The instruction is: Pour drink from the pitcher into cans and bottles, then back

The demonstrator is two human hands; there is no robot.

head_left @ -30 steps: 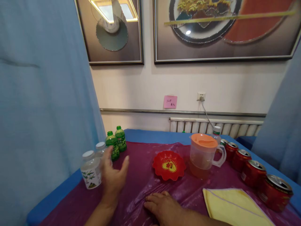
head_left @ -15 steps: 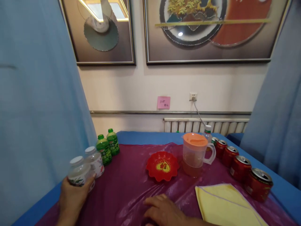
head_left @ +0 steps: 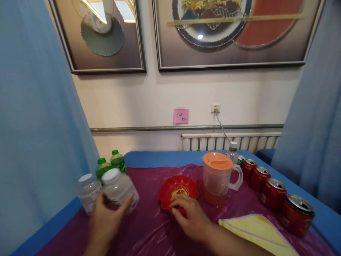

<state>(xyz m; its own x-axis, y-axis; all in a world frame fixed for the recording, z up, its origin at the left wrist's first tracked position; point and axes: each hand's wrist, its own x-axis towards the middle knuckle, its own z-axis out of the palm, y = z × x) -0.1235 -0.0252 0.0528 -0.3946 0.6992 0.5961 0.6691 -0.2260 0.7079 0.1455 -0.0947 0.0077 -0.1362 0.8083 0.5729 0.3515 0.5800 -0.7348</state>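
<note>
My left hand [head_left: 105, 222] is closed round a clear white-capped bottle [head_left: 118, 188], holding it tilted just above the purple cover. A second white-capped bottle [head_left: 87, 192] stands upright just left of it, with two green bottles [head_left: 110, 165] behind. My right hand [head_left: 190, 217] rests on the near rim of a red flower-shaped dish [head_left: 178, 190], fingers curled over its edge.
A clear pitcher with an orange lid [head_left: 218, 177] holds amber liquid right of the dish. Several red cans [head_left: 275, 193] line the right side, with a small bottle [head_left: 233, 153] behind. A yellow cloth [head_left: 255, 236] lies front right. Blue curtains [head_left: 34, 117] flank the table.
My left hand took hold of the front white-capped bottle and lifted it toward the middle. My right hand moved forward from the cover onto the red dish's rim.
</note>
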